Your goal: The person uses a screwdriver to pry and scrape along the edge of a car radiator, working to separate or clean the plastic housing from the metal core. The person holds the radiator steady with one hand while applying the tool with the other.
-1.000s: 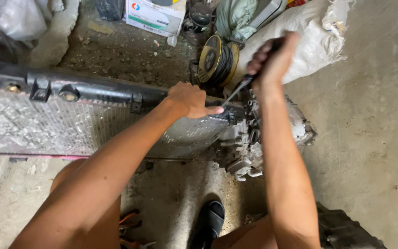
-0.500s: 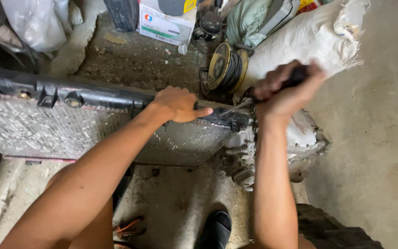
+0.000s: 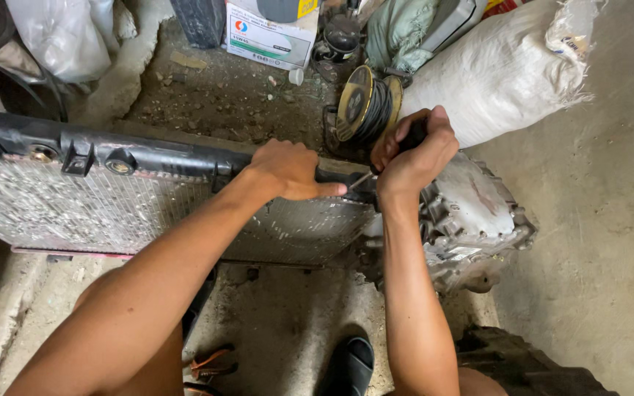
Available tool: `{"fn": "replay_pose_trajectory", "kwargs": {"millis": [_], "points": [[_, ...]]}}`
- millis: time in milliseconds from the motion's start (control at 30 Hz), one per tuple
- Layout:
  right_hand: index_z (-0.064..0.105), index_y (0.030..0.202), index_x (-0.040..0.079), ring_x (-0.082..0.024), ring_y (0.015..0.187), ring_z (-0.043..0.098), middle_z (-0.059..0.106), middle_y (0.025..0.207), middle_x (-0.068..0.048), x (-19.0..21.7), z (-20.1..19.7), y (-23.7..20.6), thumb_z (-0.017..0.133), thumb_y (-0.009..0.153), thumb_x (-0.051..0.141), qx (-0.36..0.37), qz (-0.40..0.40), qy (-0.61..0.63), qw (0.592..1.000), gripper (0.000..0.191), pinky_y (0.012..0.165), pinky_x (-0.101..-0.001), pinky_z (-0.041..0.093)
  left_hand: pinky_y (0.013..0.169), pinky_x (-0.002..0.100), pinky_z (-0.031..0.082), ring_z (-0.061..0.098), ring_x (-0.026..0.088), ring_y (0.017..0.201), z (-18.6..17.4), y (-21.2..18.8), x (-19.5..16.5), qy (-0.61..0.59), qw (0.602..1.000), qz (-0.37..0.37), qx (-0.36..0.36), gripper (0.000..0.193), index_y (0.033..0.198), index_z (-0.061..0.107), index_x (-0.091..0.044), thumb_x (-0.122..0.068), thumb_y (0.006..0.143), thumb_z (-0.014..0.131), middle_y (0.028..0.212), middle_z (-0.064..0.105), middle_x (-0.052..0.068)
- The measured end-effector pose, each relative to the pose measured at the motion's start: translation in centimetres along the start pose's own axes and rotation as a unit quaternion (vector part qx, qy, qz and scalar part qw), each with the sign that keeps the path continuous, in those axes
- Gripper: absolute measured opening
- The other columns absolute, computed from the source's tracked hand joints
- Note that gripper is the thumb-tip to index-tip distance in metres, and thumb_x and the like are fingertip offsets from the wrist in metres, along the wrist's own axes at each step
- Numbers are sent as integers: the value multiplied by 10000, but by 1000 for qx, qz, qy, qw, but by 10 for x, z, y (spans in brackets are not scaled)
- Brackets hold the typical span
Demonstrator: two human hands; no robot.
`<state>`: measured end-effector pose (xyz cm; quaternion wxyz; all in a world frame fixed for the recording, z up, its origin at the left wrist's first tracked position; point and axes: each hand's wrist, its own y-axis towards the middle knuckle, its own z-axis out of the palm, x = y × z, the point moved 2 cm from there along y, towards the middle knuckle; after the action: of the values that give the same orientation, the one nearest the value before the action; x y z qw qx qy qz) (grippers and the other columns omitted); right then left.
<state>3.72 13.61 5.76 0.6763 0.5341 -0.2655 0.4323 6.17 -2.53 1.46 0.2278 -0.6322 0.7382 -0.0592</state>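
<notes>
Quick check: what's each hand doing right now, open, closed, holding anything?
Left hand: closed over the radiator's black top tank.
Right hand: closed on a screwdriver, tip at the tank's end.

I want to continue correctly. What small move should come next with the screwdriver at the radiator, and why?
Probably lever the screwdriver gently at the tank. The right hand grips its handle, its tip sits at the tank's edge, and the left hand steadies the radiator.

One radiator (image 3: 111, 213), one screwdriver (image 3: 387, 158), one wire spool (image 3: 365, 103), one sack (image 3: 500, 70).
</notes>
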Motion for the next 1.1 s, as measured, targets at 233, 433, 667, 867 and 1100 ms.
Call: {"fn": "replay_pose_trajectory", "kwargs": {"millis": [233, 433, 667, 867, 1100], "points": [[419, 690, 85, -183, 368, 312, 375, 517, -57, -13, -2, 23, 356, 1042, 464, -48, 70, 11, 996, 521, 339, -344, 230, 1037, 484, 479, 634, 371, 1189, 5, 8, -9, -9, 999, 20, -48, 978, 1138, 730, 1, -887, 759, 575, 1195, 698, 206], [442, 667, 104, -169, 351, 327, 377, 504, -27, -35, 8, 59, 439, 982, 542, -82, 147, -41, 985, 539, 322, -345, 243, 1043, 493, 468, 597, 384, 1229, 8, 13, -8, -19, 997, 16, -67, 940, 1188, 714, 0, -844, 800, 570, 1240, 671, 204], [451, 669, 88, -158, 360, 341, 395, 514, -31, -31, 14, 47, 456, 1009, 503, -82, 105, -56, 990, 536, 326, -330, 242, 1067, 482, 466, 609, 380, 1243, 8, 11, -5, -21, 998, 8, -52, 948, 1179, 725, -9, -860, 800, 551, 1241, 689, 203], [441, 731, 68, -176, 391, 336, 403, 541, -56, -18, 7, 17, 382, 1061, 463, -37, 30, -2, 999, 519, 351, -335, 265, 1026, 481, 493, 651, 369, 1177, 10, 11, -2, -11, 998, 33, -53, 975, 1139, 729, 10, -880, 778, 559, 1182, 707, 202], [441, 782, 41, -187, 464, 349, 403, 613, -84, -5, -1, -16, 389, 1101, 438, 16, -5, 44, 999, 513, 416, -346, 299, 996, 466, 518, 689, 377, 1107, 16, 9, 4, -1, 995, 64, -81, 963, 1067, 760, 12, -882, 772, 557, 1124, 726, 202]]}}
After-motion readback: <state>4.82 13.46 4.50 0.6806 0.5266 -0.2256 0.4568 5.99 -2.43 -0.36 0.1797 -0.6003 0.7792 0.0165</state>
